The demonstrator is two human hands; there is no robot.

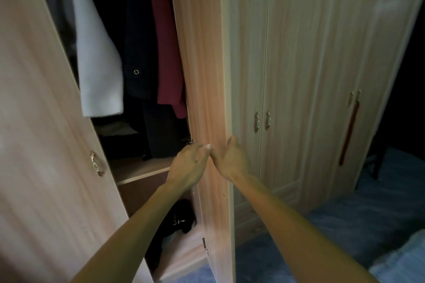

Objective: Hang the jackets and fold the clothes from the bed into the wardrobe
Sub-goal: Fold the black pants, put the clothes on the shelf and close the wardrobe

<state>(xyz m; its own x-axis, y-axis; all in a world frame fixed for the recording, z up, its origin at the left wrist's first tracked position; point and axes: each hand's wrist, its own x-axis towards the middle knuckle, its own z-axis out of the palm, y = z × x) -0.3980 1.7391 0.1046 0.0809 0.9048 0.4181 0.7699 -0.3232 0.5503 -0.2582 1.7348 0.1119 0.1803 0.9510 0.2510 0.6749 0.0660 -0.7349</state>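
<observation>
The fingers (230,142) of the right hand (230,161) are hooked round the outer edge of a tall open door of light wood-grain board (202,76), grasping it just below the middle of the view. The left hand (187,167) touches the right hand at its 9 o'clock, with its thumb straight against the door's inner face. Its fingers point toward a small metal hinge (190,142), and whether they grasp anything cannot be told. Both bare forearms reach up from 6 o'clock.

The door belongs to a light wood-grain wardrobe (299,64). Inside the opening, at 11 o'clock from the hands, three pieces hang side by side: a white garment (99,64), a dark navy garment with a round metal snap (135,57), and a maroon garment (164,41) nearest the held door. Below them runs a wooden shelf (138,169), and under it, at 7 o'clock, lies a black bundle (181,216).

At 9 o'clock a second open door (34,122) carries a brass handle (95,164). At 3 o'clock the closed doors bear paired brass handles (262,119), and farther right a red strap (348,133) hangs straight down.

A blue carpeted floor (345,225) fills 4 o'clock. The pale corner of a bed (402,262) shows at 5 o'clock.
</observation>
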